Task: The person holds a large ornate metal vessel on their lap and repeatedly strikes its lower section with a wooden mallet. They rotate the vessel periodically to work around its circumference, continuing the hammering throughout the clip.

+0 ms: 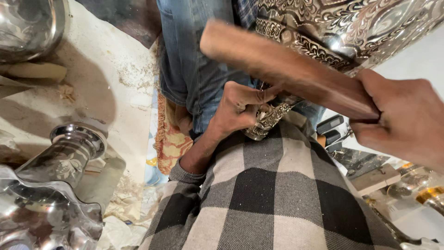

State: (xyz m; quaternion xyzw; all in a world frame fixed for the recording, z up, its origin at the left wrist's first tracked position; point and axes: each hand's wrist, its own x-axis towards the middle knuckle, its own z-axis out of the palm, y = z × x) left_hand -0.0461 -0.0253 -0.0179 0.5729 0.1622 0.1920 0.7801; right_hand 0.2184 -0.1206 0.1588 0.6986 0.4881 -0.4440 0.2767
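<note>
A person's right hand [404,115] is closed around one end of a wooden mallet [286,69], a long brown block that slants up and to the left across the frame, its far end blurred. The left hand [243,106] is curled tight around the narrow engraved foot [267,121] of a silver vessel [351,28], thumb and fingers pinching it just above a lap covered in black, grey and cream checked cloth [268,194]. The vessel's broad body, chased all over with scrolling leaf patterns, fills the upper right corner, and the mallet lies across its lower band, touching or just in front of it; which cannot be told. Behind the hands sits someone in blue jeans [189,55], knees toward the camera, on a fringed orange and cream cushion [169,139]. At lower left, on a dusty white sheet [111,78] spread over the floor, stands a polished silver stand [69,155] with an etched flower on its stem, rising from a scalloped, mirror-bright base [46,217]. Another rounded silver bowl [27,25] shows at the upper left corner. To the right, below the right hand, dark tool handles [329,126], a flat wooden block [379,178] and bits of shiny metal lie close together on a pale surface [416,222].
</note>
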